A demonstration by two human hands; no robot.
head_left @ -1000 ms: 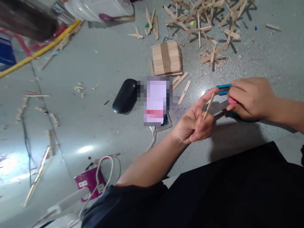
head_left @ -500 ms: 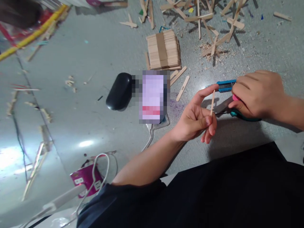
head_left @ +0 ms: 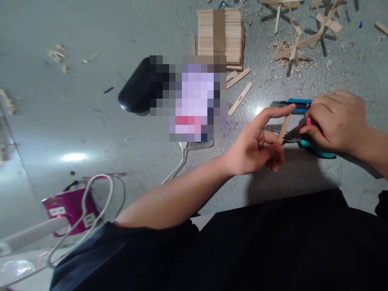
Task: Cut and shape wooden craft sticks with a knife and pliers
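Observation:
My left hand (head_left: 257, 147) pinches a small wooden craft stick (head_left: 284, 127) between thumb and fingers, with the index fingertip at the stick's far end. My right hand (head_left: 339, 117) is closed around scissors (head_left: 317, 150) with teal and pink on the handle. Their blades point left and meet the lower end of the stick, close to the left fingertips. Just beyond the scissors is a blue box cutter (head_left: 298, 106), partly covered by the right knuckles; whether that hand touches it is not clear.
A banded bundle of craft sticks (head_left: 204, 34) lies at the back, with loose sticks (head_left: 240, 98) in front. Joined stick shapes (head_left: 303, 41) stand back right. Left of my hands are a pixelated phone (head_left: 195, 93), a black mouse-shaped object (head_left: 133, 91) and a purple packet (head_left: 71, 210) with a white cable.
The view has shifted. The scissor blades and the stick have come together at the stick's lower end, and the stick has turned to show its flat side more.

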